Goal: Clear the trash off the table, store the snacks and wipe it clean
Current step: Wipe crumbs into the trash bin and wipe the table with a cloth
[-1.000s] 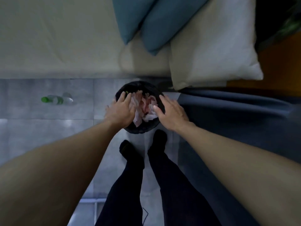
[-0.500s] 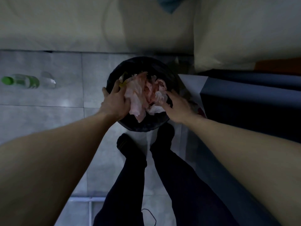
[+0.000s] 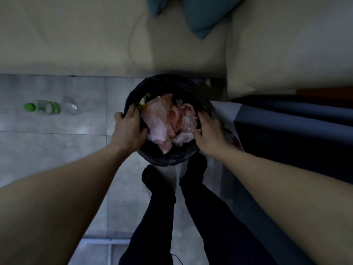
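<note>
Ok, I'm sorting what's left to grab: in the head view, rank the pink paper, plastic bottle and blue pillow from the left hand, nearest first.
1. Pink paper, in the bin, beside the left hand.
2. Plastic bottle, lying on the floor to its left.
3. Blue pillow, far off at the top.

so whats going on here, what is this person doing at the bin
A person stands over a black bin on the floor next to a bed. The left hand grips the bin's left rim, and the right hand rests on the right rim with its fingers fairly straight. The bin is heaped with crumpled pinkish paper. A plastic bottle with a green cap lies on the floor off to the left.
</note>
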Tool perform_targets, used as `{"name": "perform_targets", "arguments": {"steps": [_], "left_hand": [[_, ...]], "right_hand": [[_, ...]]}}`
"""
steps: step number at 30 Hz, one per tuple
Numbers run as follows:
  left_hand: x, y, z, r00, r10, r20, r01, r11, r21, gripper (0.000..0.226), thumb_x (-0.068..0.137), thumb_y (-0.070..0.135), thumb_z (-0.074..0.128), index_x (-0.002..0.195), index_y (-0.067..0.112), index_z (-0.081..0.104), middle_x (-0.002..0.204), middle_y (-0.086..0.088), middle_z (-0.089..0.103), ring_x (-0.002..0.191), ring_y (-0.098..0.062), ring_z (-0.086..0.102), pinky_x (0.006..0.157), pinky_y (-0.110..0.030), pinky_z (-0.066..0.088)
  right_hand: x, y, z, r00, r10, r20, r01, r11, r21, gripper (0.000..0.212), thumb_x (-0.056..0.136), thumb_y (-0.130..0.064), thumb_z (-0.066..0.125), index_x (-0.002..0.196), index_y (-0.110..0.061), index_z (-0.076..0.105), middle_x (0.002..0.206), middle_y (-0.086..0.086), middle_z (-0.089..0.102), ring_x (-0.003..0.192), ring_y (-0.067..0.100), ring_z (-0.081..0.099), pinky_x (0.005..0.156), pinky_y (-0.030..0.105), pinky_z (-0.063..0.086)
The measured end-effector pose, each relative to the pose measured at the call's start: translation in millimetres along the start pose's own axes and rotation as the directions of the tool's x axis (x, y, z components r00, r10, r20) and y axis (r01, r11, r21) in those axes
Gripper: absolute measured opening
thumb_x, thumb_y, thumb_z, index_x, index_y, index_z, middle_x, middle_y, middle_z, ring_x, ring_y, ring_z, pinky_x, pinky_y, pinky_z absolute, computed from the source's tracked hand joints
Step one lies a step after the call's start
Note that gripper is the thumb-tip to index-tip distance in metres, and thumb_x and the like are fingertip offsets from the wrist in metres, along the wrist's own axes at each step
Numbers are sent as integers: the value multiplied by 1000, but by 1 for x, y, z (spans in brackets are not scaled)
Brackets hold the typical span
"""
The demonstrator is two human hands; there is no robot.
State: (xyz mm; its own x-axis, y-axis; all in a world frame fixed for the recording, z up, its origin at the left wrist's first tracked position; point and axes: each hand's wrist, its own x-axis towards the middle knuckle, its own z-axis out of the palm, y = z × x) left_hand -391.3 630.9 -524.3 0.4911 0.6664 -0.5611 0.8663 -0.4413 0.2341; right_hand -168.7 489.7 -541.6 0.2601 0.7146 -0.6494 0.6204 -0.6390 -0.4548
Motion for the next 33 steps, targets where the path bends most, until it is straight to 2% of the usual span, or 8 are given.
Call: {"name": "perform_targets", "arguments": {"steps": [5,8,16,23,25,28,31,33], "left_hand": [[-38,22,-67,995,95,-22,-88,970,226,90,86,32,72,150,-10,24,161,-28,19,140,-40,30,107,-46,31],[-58,32,-105,993,116,17,-116,951,286,104,57,19,93,137,-20,40,148,-38,37,118,-49,50,93,-51,45],[-116,86,-214,989,97,-115,-52,936,348,106,78,38,74,151,-10,14,162,-28,7,138,-40,28,108,-43,28],[-171,121,-288,973,138,-187,-62,930,361,113,76,41,77,152,-10,11,163,-26,5,130,-42,38,108,-40,31],[-187,132,-306,968,144,-206,-60,929,365,114,72,38,80,151,-12,16,162,-27,12,123,-43,42,107,-40,34],[-212,157,-336,949,186,-255,-50,885,463,116,46,40,92,135,-19,44,143,-33,45,109,-39,48,89,-36,50],[-236,172,-349,945,208,-254,-81,898,433,105,77,37,77,149,-14,19,159,-27,20,123,-40,39,103,-37,40],[-245,172,-351,946,191,-262,-87,929,360,101,78,30,76,150,-11,18,159,-24,18,116,-42,42,100,-43,43]], "right_hand": [[-41,-39,-36,994,-5,-113,-8,993,-116,65,102,-38,46,158,-19,17,165,5,12,140,35,21,117,40,18],[-66,-59,-61,982,-27,-190,-5,986,-169,67,101,-41,47,157,-17,18,165,7,12,133,37,26,115,40,23],[-133,-107,-150,950,-44,-308,-17,981,-193,70,100,-43,48,158,-16,19,165,9,11,130,39,28,116,44,22],[-203,-140,-221,911,-48,-409,-36,980,-195,66,102,-41,43,158,-19,17,166,8,11,130,37,27,114,43,23],[-221,-147,-236,901,-45,-431,-44,980,-196,65,103,-39,43,158,-18,17,166,8,12,131,37,27,113,42,23],[-246,-152,-255,887,-47,-460,-49,979,-195,65,103,-38,43,159,-19,15,166,7,12,131,35,28,113,41,25],[-270,-152,-267,872,-36,-488,-67,979,-191,64,103,-38,43,159,-21,15,166,6,12,132,36,28,112,42,26],[-284,-150,-269,862,-35,-505,-69,980,-186,64,103,-34,44,159,-22,16,166,7,12,133,37,26,113,43,25]]}}
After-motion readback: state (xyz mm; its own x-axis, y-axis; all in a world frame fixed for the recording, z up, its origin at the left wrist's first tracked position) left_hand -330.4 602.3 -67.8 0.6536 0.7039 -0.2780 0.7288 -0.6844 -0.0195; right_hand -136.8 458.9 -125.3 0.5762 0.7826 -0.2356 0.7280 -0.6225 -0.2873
